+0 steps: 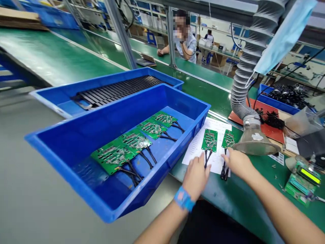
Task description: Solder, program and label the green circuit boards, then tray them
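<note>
Left grip (pixel 195 178) open, fingers just below 2 green circuit boards (pixel 209 140) on a paper sheet (pixel 195 152); right grip (pixel 237 164) touching the right board, closure unclear. 4 more boards (pixel 135 140) lie in a blue tray (pixel 68 178) overhanging the table (pixel 223 200) edge, its rim near the left grip.

Green circuit boards (pixel 135 140) in blue tray (pixel 177 145)

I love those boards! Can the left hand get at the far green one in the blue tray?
Probably yes. The left hand sits just outside the blue plastic tray, whose top is open, so lifting over its wall should reach that green circuit board.
</note>
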A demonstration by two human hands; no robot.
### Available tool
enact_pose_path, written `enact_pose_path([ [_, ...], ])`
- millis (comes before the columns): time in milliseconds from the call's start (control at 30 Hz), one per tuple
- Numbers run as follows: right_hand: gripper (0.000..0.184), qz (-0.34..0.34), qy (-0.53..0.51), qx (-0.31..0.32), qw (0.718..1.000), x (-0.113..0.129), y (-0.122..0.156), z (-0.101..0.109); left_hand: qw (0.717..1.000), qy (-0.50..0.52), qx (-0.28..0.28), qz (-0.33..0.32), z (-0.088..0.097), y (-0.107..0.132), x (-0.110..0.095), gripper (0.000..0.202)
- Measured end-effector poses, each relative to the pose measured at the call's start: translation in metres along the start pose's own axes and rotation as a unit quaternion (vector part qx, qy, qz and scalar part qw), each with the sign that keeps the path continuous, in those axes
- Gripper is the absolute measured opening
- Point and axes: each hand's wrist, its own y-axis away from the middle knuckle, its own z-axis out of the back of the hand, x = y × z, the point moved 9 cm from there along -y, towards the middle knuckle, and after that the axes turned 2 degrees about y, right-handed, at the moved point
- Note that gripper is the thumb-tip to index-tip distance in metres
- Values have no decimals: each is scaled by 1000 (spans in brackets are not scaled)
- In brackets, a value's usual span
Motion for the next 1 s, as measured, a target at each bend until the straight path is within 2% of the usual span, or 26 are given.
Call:
enact_pose_path([
  [67, 55, -57, -5, -18, 998, -4, 9, -21, 1000, -4, -8, 16, -17, -33, 2, 52],
  [133, 60, -96, -27, -36, 994, -7, 14, -33, 1000, 2, -9, 22, -27, -50, 4, 50],
  [300, 56, -110, -125, -75, 983, -33, 31, -42, 998, 45, -26, 20, -30, -56, 19, 35],
  [467, 43, -62, -191, -112, 973, -75, 81, -53, 992, 112, -56, 20, -19, -54, 25, 19],
  [600, 40, -32, -203, -129, 970, -116, 121, -60, 983, 171, -66, 8, -4, -23, 12, 17],
  [667, 39, -31, -197, -138, 970, -141, 136, -59, 980, 192, -59, -1, 0, 5, 2, 26],
  [733, 35, -42, -187, -152, 970, -165, 148, -53, 977, 208, -40, -6, -7, 37, -10, 29],
  [800, 30, -67, -180, -175, 966, -183, 160, -43, 970, 241, -27, -8, -22, 67, -25, 24],
  [833, 29, -84, -174, -192, 962, -188, 167, -37, 965, 259, -38, -13, -31, 80, -35, 22],
  [900, 30, -99, -201, -208, 952, -184, 183, -30, 956, 288, -40, -33, -55, 99, -60, 19],
  [933, 33, -90, -247, -189, 946, -175, 190, -32, 953, 299, -33, -42, -69, 105, -73, 19],
  [967, 36, -65, -327, -144, 932, -162, 196, -39, 950, 307, -22, -52, -83, 111, -87, 19],
  [1000, 39, -31, -422, -74, 903, -146, 202, -50, 948, 313, -7, -61, -96, 115, -100, 20],
])
